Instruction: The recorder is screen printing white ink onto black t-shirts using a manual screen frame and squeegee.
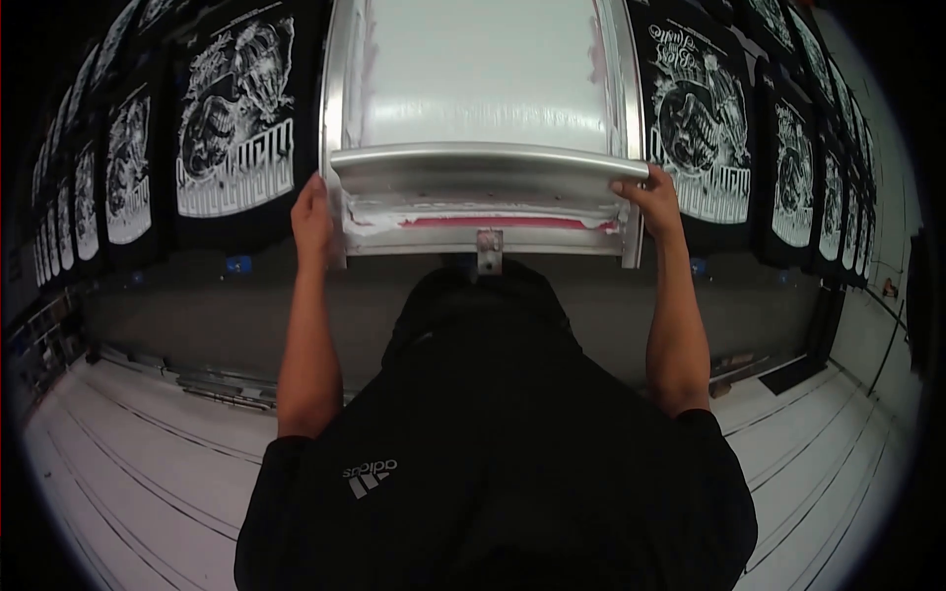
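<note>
Your left hand (313, 212): at rectangular silver metal frame (335, 98), grip unclear | right hand (652, 200): grasping rounded silver metal bar (493, 167); keep it level

Pale, dark-lined floor (148, 483) | flat black rectangular mat (793, 374) at right | pale grey wall (885, 148), far right | light uneven

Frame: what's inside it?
Inside the frame: a pale surface, white residue, and a red strip toward the near end. The bar covers a band; what lies beneath the pale surface can't be seen.
</note>
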Action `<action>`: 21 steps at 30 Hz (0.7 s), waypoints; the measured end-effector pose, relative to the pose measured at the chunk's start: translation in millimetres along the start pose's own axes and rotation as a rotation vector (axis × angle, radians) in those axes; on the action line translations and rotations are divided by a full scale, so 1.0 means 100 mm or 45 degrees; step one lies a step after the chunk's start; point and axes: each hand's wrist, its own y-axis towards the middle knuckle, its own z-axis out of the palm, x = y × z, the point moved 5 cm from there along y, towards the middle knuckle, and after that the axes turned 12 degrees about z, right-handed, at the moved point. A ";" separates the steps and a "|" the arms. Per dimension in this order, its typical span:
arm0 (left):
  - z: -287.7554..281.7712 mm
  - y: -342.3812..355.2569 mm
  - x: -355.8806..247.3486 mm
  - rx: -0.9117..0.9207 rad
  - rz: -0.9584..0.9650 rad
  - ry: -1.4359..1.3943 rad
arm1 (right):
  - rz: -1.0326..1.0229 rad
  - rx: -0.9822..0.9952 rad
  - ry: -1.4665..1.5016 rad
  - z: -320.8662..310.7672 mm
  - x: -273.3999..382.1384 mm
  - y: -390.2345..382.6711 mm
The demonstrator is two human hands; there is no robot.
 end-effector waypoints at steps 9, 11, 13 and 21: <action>-0.04 -0.02 0.06 0.053 0.051 -0.055 | -0.009 0.005 0.079 0.10 -0.14 -0.10; -0.05 -0.04 0.08 0.063 0.091 -0.070 | -0.006 -0.017 0.007 0.10 -0.13 -0.12; -0.03 -0.05 0.12 0.048 0.056 0.014 | -0.012 0.027 0.045 0.14 -0.12 -0.11; 0.26 -0.30 -1.53 0.623 0.928 0.826 | -0.207 -0.095 -1.640 0.63 0.41 -0.71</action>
